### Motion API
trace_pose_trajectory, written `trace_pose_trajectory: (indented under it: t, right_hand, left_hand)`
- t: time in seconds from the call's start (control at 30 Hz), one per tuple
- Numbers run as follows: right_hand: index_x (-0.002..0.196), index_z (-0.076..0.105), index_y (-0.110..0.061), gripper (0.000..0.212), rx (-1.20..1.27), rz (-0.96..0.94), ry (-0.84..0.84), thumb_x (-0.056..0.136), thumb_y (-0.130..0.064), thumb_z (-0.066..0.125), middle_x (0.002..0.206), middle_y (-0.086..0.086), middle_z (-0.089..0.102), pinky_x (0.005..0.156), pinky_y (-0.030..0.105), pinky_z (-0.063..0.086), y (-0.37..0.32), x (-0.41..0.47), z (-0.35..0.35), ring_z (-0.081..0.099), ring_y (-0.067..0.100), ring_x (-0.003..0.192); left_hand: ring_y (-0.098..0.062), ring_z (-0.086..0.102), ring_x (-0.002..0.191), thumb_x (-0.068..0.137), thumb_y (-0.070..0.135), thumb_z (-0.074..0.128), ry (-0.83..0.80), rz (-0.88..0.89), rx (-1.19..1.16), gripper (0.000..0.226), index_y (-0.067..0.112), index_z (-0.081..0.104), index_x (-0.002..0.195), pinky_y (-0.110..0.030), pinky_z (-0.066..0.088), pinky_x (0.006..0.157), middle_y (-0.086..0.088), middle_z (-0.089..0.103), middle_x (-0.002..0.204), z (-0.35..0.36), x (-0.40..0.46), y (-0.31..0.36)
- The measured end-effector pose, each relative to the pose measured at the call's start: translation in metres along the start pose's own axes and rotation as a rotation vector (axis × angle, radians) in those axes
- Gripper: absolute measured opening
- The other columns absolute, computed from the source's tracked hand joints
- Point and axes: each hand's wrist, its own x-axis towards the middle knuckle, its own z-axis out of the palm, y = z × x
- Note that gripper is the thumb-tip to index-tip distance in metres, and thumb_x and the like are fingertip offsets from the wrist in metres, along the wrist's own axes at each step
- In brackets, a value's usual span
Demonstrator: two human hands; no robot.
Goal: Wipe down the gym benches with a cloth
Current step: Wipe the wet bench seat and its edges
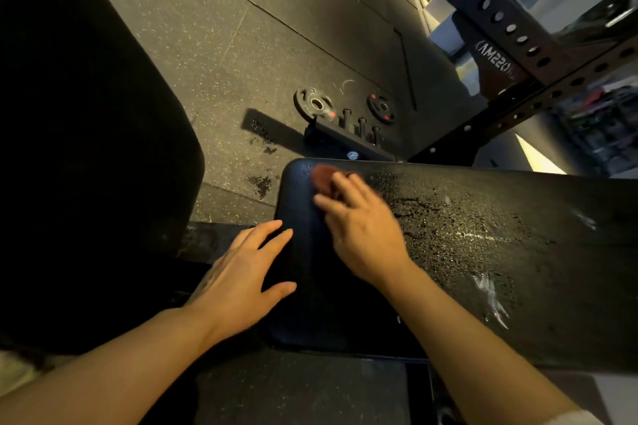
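At lower centre, a person's left hand (241, 281) rests flat on the near end of a black bench pad (500, 252), fingers straight and spread. Just beyond, the blurred right hand (362, 231) presses a reddish cloth (322, 178) to the pad's far corner, fingers extended over it. Droplets speckle the pad rightward. Two weight plates (313, 103) lie on the rubber floor (214, 28) beyond.

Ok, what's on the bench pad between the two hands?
Nothing but bare, dark pad: in the head view, the bench pad between the left hand and the right hand on the cloth looks dry. The droplets lie further right.
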Motion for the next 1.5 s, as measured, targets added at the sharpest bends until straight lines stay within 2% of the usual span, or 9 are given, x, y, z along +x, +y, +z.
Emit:
trace_pose_trajectory:
  t: [0.23, 0.37, 0.53, 0.67, 0.8, 0.93, 1.1, 1.23, 1.5]
  right_hand:
    - [0.122, 0.067, -0.019, 0.049, -0.070, -0.134, 0.067, 0.080, -0.026, 0.043, 0.139, 0.017, 0.052, 0.109, 0.047, 0.033, -0.037, -0.029, 0.010, 0.043, 0.041, 0.132]
    - [0.141, 0.049, -0.024, 0.054, 0.037, 0.379, 0.042, 0.087, -0.021, 0.046, 0.158, 0.013, 0.023, 0.119, 0.048, 0.019, -0.007, -0.021, -0.005, 0.014, 0.036, 0.146]
    - [0.134, 0.057, -0.021, 0.059, -0.023, -0.035, 0.016, 0.080, -0.030, 0.034, 0.149, 0.018, 0.040, 0.110, 0.047, 0.033, -0.052, -0.057, 0.014, 0.034, 0.041, 0.138]
    - [0.146, 0.039, -0.020, 0.061, 0.065, 0.402, 0.127, 0.086, -0.017, 0.049, 0.155, 0.015, 0.029, 0.115, 0.047, 0.030, -0.040, -0.059, 0.003, 0.023, 0.036, 0.144]
    - [0.135, 0.053, -0.015, 0.057, -0.015, 0.046, 0.076, 0.082, -0.024, 0.038, 0.148, 0.013, 0.043, 0.110, 0.042, 0.034, -0.062, -0.079, 0.013, 0.037, 0.036, 0.138]
    - [0.134, 0.055, -0.014, 0.051, 0.096, 0.455, 0.198, 0.083, -0.015, 0.053, 0.150, 0.014, 0.039, 0.109, 0.047, 0.038, -0.044, -0.088, 0.006, 0.033, 0.035, 0.140]
    - [0.131, 0.059, -0.014, 0.057, -0.008, 0.090, 0.136, 0.080, -0.027, 0.037, 0.146, 0.015, 0.044, 0.102, 0.044, 0.043, -0.071, -0.112, 0.019, 0.042, 0.036, 0.135]
    - [0.128, 0.061, -0.012, 0.056, 0.058, 0.521, 0.260, 0.077, -0.019, 0.040, 0.145, 0.016, 0.046, 0.095, 0.050, 0.047, -0.065, -0.114, 0.010, 0.043, 0.038, 0.133]
    - [0.129, 0.060, -0.015, 0.057, -0.042, 0.423, 0.204, 0.075, -0.024, 0.048, 0.143, 0.015, 0.048, 0.090, 0.046, 0.048, -0.071, -0.131, 0.010, 0.046, 0.038, 0.128]
  left_hand:
    - [-0.006, 0.007, 0.144, 0.089, 0.043, 0.062, 0.009, 0.031, 0.030, 0.075, 0.028, 0.022, 0.151, -0.031, 0.025, 0.115, 0.013, 0.014, 0.157, -0.001, -0.005, 0.006]
    - [-0.006, 0.008, 0.143, 0.090, 0.040, 0.062, -0.011, 0.067, 0.057, 0.073, 0.027, 0.023, 0.151, -0.031, 0.027, 0.115, 0.013, 0.015, 0.156, -0.001, -0.009, 0.009]
    - [-0.010, 0.021, 0.140, 0.085, 0.035, 0.069, 0.028, 0.062, 0.057, 0.068, 0.023, 0.038, 0.144, -0.030, 0.031, 0.111, 0.007, 0.029, 0.150, -0.002, -0.016, 0.014]
    - [-0.010, 0.018, 0.141, 0.087, 0.035, 0.067, 0.015, 0.065, 0.064, 0.070, 0.027, 0.032, 0.148, -0.031, 0.030, 0.112, 0.009, 0.025, 0.151, 0.000, -0.021, 0.015]
    - [-0.009, 0.022, 0.139, 0.085, 0.031, 0.069, 0.021, 0.077, 0.059, 0.067, 0.026, 0.037, 0.144, -0.032, 0.031, 0.113, 0.010, 0.029, 0.150, 0.000, -0.026, 0.017]
    - [-0.008, 0.020, 0.139, 0.086, 0.032, 0.069, -0.005, 0.109, 0.082, 0.067, 0.029, 0.037, 0.145, -0.029, 0.030, 0.111, 0.012, 0.027, 0.149, -0.001, -0.032, 0.020]
    - [-0.009, 0.029, 0.135, 0.083, 0.027, 0.072, 0.022, 0.120, 0.089, 0.063, 0.027, 0.045, 0.140, -0.026, 0.031, 0.109, 0.010, 0.035, 0.145, -0.002, -0.040, 0.023]
    - [-0.008, 0.025, 0.138, 0.085, 0.027, 0.070, -0.002, 0.146, 0.123, 0.064, 0.030, 0.041, 0.143, -0.024, 0.028, 0.110, 0.012, 0.032, 0.148, -0.001, -0.044, 0.025]
    - [-0.008, 0.029, 0.134, 0.085, 0.027, 0.070, 0.014, 0.169, 0.145, 0.055, 0.030, 0.050, 0.136, -0.024, 0.030, 0.107, 0.012, 0.038, 0.143, -0.004, -0.048, 0.027]
